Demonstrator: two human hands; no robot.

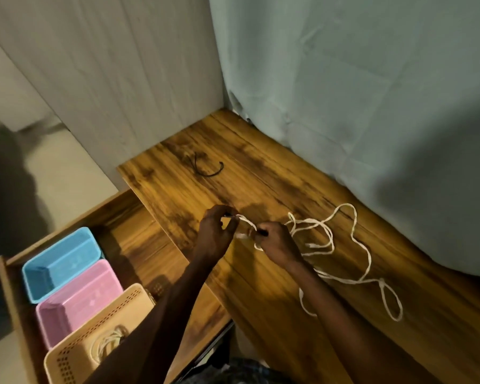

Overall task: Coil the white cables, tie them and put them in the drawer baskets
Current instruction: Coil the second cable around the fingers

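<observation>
Nearest to me, the open wooden drawer [139,217] sits at my lower left with three plastic baskets in a row. The perforated beige basket [94,336] is closest and holds a coiled white cable [108,343], partly hidden by my left forearm. Beyond it stand the pink basket [78,297] and then the blue basket [61,261], neither showing anything inside.

Above the wood-grain worktop [288,314], both my hands work close together. My left hand [216,231] has its grip pinched shut on one end of a long white cable [327,234], and my right hand [275,245] is clamped on the same cable, with something small and dark at its fingertips. A short stretch runs between the two hands. The rest of that cable sprawls loose across the worktop to my right in uneven loops.

Farther back, a thin black tie [208,169] lies alone on the worktop. Behind it rise a pale panelled wall [108,79] and a grey-green curtain [358,92].
</observation>
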